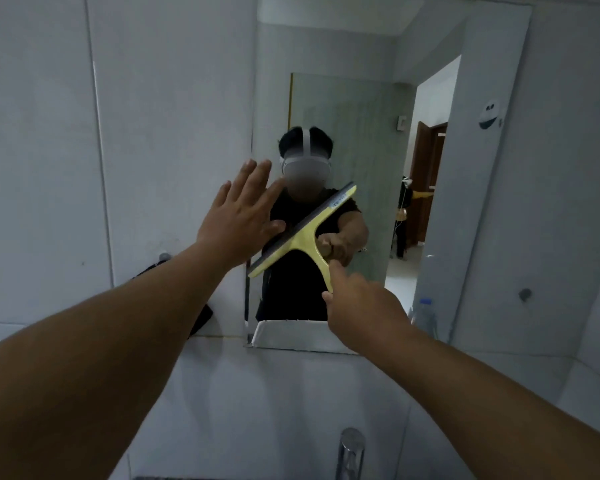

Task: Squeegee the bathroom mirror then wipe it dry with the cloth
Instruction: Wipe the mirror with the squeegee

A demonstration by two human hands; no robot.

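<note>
You are in the squeegee stage, and by the look of it not near its end. Your right hand (361, 303) is closed around the lower end of the yellow squeegee (305, 237) handle, just right of the frame's centre, with the blade tilted so it runs from lower left up to upper right across the lower left part of the bathroom mirror (371, 140). The blade appears to be at the glass, though actual contact cannot be confirmed from this angle. Your left hand (243, 223) is open, fingers spread and holding nothing, raised at the mirror's left edge just beside the blade's middle; whether the palm rests on the glass or the tile is unclear.

How much of the mirror is already cleared is hard to judge: no streaks, drops or clean bands show on the glass. I would treat the upper and right parts as still to be covered.

The drying step has not begun. No cloth is in either hand. Something dark (201, 317) hangs at the wall left of the mirror, mostly hidden behind your left forearm, and could be the cloth, but that cannot be told. The faucet (350, 452) sits at the bottom edge.
</note>
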